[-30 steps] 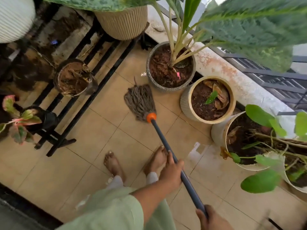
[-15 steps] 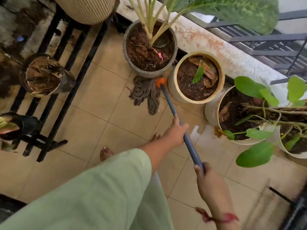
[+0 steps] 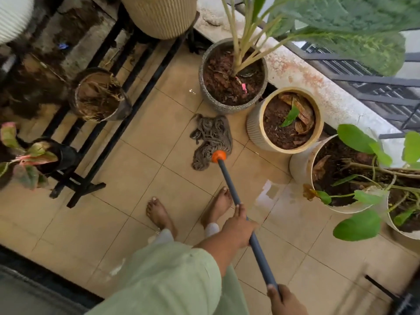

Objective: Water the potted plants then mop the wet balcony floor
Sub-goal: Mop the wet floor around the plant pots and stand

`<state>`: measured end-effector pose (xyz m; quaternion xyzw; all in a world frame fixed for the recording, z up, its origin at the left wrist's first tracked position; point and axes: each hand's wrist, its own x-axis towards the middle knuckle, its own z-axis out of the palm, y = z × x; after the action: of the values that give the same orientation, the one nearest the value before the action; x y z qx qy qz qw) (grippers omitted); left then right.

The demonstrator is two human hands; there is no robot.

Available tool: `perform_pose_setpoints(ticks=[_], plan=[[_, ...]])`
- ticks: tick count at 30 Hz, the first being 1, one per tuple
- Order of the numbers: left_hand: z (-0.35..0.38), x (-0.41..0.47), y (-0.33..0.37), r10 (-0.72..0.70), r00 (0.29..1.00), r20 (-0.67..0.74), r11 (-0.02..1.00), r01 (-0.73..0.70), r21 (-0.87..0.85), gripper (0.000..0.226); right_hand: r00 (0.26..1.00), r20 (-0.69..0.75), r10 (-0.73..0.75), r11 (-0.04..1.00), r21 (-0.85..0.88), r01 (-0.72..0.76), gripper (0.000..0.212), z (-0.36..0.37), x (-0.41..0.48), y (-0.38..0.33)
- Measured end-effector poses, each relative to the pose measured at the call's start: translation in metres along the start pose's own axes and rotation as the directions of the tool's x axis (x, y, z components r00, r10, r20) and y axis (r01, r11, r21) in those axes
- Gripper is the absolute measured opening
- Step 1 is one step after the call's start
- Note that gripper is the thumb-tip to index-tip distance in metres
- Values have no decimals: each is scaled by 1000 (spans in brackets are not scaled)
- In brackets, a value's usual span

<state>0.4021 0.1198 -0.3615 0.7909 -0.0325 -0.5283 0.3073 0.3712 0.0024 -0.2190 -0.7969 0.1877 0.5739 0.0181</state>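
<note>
Mop (image 3: 211, 139) lies with its strands bunched on the tiles just in front of the grey pot (image 3: 227, 109), near its base; whether it touches, I cannot tell; the handle (image 3: 229, 185) slants back from there to you. Well left of the grey pot stands the black rack (image 3: 145, 87) with a small pot (image 3: 123, 110) on it; swing wide that way and the strands could snag a rack foot, I judge. In front of the grey pot, behind the mop, are your bare feet (image 3: 159, 214); wet tile under them means a slip. Your left hand (image 3: 238, 230) is wrapped round the handle at its middle; your right hand (image 3: 286, 301) grips the top end, fingers curled about it. Just right of the grey pot sits the cream pot (image 3: 256, 130), and further right the white pot (image 3: 300, 164); a hard push could knock either, or spill soil. The puddle (image 3: 279, 201) gleams right of the grey pot, in front of the white pot, not yet mopped; step right carelessly and you tread in it.
</note>
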Motion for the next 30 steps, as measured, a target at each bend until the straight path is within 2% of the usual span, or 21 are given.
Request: perform_pose_setpoints(ticks=[3, 6, 8, 11, 14, 16, 19, 22, 24, 27, 30], plan=[[3, -17, -37, -42, 994, -101, 996, 34, -79, 38, 997, 79, -21, 1000, -8, 21, 31, 25, -2, -24], [-10, -36, -83, -81, 976, -204, 982, 43, -183, 53, 984, 138, -113, 991, 80, 103, 35, 44, -3, -61], [-31, -47, -117, -93, 973, -212, 990, 69, -120, 53, 967, 121, -224, 971, 115, 210, 34, 51, -1, -94], [-56, -53, -170, -234, 929, -287, 969, 199, -144, 37, 927, 87, -364, 931, 47, 361, 39, 54, 9, -147], [-63, -62, -194, -300, 904, -303, 951, 260, -165, 41, 911, 70, -407, 907, -88, 412, 48, 55, 11, -175], [-53, -70, -189, -325, 897, -300, 940, 271, -209, 42, 911, 71, -407, 898, -151, 413, 47, 53, 4, -167], [-15, -72, -159, -342, 888, -306, 911, 234, -340, 30, 923, 47, -383, 893, -239, 382, 37, 41, -14, -132], [14, -61, -115, -310, 893, -327, 860, 117, -497, 35, 949, -39, -313, 914, -284, 290, 28, 17, -29, -99], [17, -48, -87, -268, 880, -393, 833, 6, -553, 42, 952, -125, -279, 924, -305, 230, 31, 0, -30, -83], [10, -24, -56, -193, 896, -400, 856, -45, -514, 36, 952, -199, -232, 947, -271, 174, 33, -16, -22, -61], [10, -2, -37, -103, 906, -410, 908, -83, -411, 18, 957, -235, -167, 978, -162, 131, 28, -11, -18, -36]])
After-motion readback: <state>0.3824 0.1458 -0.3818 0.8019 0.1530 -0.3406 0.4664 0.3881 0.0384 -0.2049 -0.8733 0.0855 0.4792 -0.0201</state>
